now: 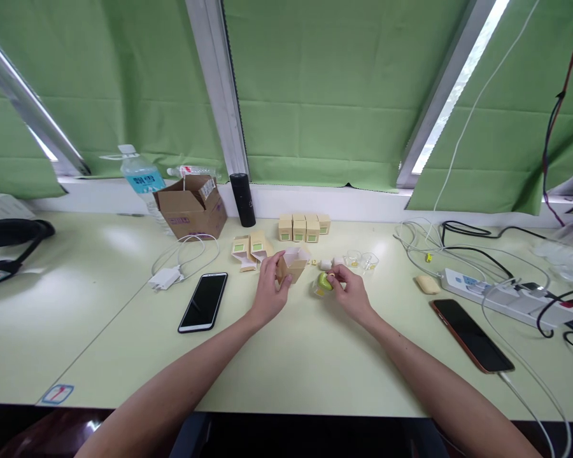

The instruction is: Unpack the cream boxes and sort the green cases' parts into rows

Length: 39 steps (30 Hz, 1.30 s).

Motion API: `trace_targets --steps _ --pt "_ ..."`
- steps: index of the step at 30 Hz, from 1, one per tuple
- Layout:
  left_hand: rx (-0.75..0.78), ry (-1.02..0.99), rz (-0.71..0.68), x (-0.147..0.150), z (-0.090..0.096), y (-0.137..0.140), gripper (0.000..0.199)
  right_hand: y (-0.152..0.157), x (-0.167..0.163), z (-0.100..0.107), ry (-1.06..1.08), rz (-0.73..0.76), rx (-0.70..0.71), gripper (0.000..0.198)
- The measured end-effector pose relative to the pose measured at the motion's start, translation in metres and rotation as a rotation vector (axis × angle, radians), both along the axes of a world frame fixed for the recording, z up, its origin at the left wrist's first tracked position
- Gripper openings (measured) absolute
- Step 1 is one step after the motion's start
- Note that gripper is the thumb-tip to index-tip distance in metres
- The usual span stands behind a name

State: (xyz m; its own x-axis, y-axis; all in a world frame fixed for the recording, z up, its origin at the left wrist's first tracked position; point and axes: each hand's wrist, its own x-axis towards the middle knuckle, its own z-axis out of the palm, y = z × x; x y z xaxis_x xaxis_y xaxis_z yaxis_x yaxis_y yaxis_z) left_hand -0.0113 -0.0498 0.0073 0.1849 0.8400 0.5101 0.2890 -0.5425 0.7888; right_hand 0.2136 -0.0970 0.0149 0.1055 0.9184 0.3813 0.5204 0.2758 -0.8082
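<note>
My left hand (270,291) is closed on a small kraft-paper box (297,262), tilted with its flaps open and its pale inside showing. Close by on the right, my right hand (354,296) pinches a small green round object (323,281). Something clear, like a little cup, shows just under the green object; whether the two are joined I cannot tell. Beyond my right hand lie small white pieces (325,264) and clear cups (368,261). Two opened kraft boxes (243,253) stand to the left of the held one, and several closed kraft boxes (299,228) are grouped behind.
A phone (203,303) and a white charger (166,278) with its cable lie left. A cardboard carton (191,213), a water bottle (143,178) and a black cylinder (243,200) stand behind. At right are a power strip (501,299), tangled cables and another phone (472,334).
</note>
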Motion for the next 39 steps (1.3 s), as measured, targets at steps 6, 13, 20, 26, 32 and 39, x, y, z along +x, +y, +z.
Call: trace_targets --steps 6,13,20,26,32,39 --pt "-0.353 -0.439 -0.217 0.004 -0.006 0.008 0.057 -0.011 -0.008 0.004 -0.394 0.042 -0.018 0.015" --pt "-0.653 -0.675 -0.424 0.008 0.006 -0.006 0.060 -0.014 -0.010 0.009 -0.230 0.033 0.137 0.024" --pt "-0.734 -0.561 -0.569 0.015 0.014 -0.028 0.060 -0.018 -0.013 0.014 0.064 0.196 0.088 0.043" --pt "-0.508 -0.520 -0.533 0.014 0.014 -0.030 0.052 -0.015 -0.014 0.020 0.394 0.230 -0.020 0.047" --pt "-0.270 -0.376 -0.492 0.015 0.012 -0.036 0.055 -0.009 -0.015 0.024 0.509 0.173 -0.060 0.047" --pt "-0.189 -0.309 -0.492 0.020 0.008 -0.039 0.050 -0.008 -0.017 0.012 0.417 0.143 -0.060 0.046"
